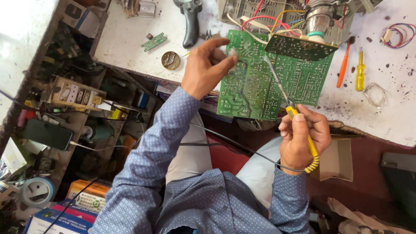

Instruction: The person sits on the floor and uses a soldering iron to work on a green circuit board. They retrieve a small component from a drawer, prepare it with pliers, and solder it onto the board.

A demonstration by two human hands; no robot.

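Observation:
A large green circuit board [260,86] stands tilted at the edge of the white workbench, solder side facing me. My left hand [206,67] grips its left edge, fingers pinched over the upper corner. My right hand [303,138] holds a yellow-handled soldering iron [294,115], whose metal tip rests on the board near its upper middle. A smaller dark board [299,47] with coloured wires sits over the big board's top right corner.
On the stained workbench [381,99] lie an orange screwdriver [343,65], a yellow tester screwdriver [359,76], a wire coil, a small green board [154,41], a round tin [170,60] and a black tool handle [190,24]. Cluttered shelves and boxes fill the left.

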